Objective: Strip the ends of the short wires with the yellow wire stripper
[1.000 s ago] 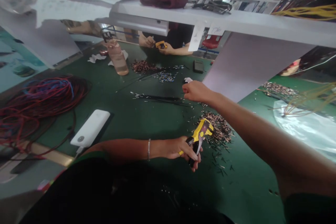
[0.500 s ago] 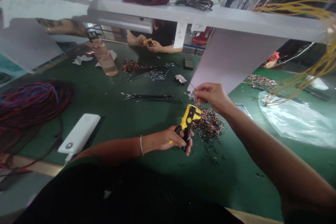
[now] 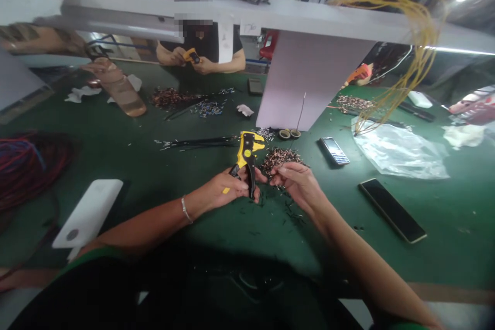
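Moving in from the right, your right hand (image 3: 296, 181) is now closing on the yellow wire stripper (image 3: 247, 152), which your left hand (image 3: 228, 189) is clamping upright above the green work mat (image 3: 444, 263). Your right fingertips (image 3: 279, 170) are pinching together just over a heap of cut wire pieces (image 3: 279, 160), though you cannot tell whether they are holding anything.

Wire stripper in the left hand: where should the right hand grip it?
Probably the wire stripper's yellow head, from above on its right side: the left hand wraps the handles, leaving the head free and toward the right hand.
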A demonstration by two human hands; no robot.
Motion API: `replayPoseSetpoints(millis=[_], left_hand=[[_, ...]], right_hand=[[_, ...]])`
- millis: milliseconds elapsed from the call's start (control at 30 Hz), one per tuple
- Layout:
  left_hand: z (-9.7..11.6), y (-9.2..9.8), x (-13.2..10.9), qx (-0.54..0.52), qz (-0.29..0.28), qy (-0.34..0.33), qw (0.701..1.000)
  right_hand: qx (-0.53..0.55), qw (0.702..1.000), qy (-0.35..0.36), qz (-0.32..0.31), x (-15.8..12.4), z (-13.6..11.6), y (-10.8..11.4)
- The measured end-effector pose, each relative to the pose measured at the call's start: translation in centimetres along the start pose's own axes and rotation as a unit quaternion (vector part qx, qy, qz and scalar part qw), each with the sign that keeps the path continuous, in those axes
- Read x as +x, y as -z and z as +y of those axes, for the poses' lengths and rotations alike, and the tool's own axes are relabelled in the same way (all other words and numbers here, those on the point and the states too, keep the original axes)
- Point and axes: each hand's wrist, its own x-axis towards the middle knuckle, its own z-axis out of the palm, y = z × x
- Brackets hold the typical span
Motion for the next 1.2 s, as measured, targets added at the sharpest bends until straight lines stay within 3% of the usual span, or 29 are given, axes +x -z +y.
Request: replayPoseSetpoints(millis=[267,467,633,900,1000,1100,1200], left_hand=[[0.5,-1.3,-0.3,0.021,-0.045,0.023,0.999],[0.6,-1.6,-0.4,0.058,-0.061,0.021,0.996],[0.5,-1.0,-0.5,0.084,-0.069,0.021,0.994],[0.7,-0.7,-0.1,0.080,-0.068,0.035,0.994],[0.8,-0.5,0.0,0.077,-0.086,0.056,0.992],[0.6,-0.3,0.0,0.072,-0.105,0.068,0.990],[0.4,-0.1,0.0,0.061,-0.117,0.076,0.988]], right_hand=[[-0.012,1.000,0.023,0.006,-0.2,1.8,-1.1],[-0.001,1.000,0.031,-0.005,-0.7,1.3,-1.3],[0.011,0.999,0.052,0.010,-1.1,-0.4,0.0],[-0.076,0.995,0.052,0.027,-1.8,-1.8,3.1],[-0.044,0.988,0.125,0.081,-2.1,-2.3,3.7],[-0.018,0.960,0.239,0.142,-2.8,-2.8,3.3],[-0.011,0.942,0.298,0.155,-3.7,-2.9,2.4]])
